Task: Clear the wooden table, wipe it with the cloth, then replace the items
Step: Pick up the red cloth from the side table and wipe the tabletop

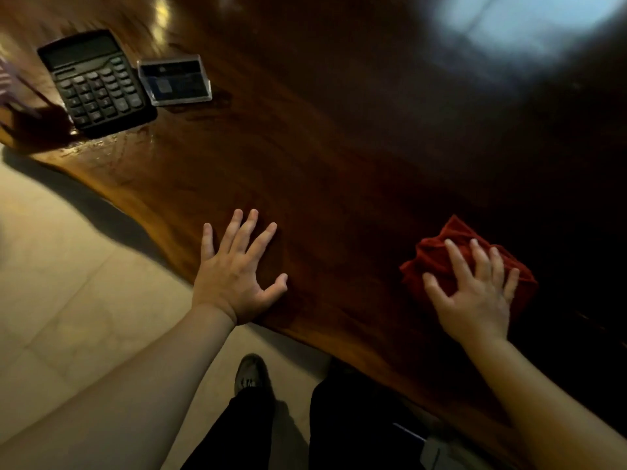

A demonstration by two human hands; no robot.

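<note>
1. The wooden table (339, 147) fills most of the view, and we stand at its curved near edge.
2. Our right hand (475, 293) lies spread and flat on the bunched red cloth (441, 252), pressing it to the wood near that edge; we judge this to be the wiping grip.
3. Our left hand (234, 276) rests with fingers wide on bare wood, holding nothing, probably as a brace.
4. A calculator (96, 84) and a clear card holder (174, 81) sit side by side at the far left, well apart from the cloth.
5. Between the hands and beyond the cloth the surface looks bare, giving room for long strokes; the left end still needs clearing.
</note>
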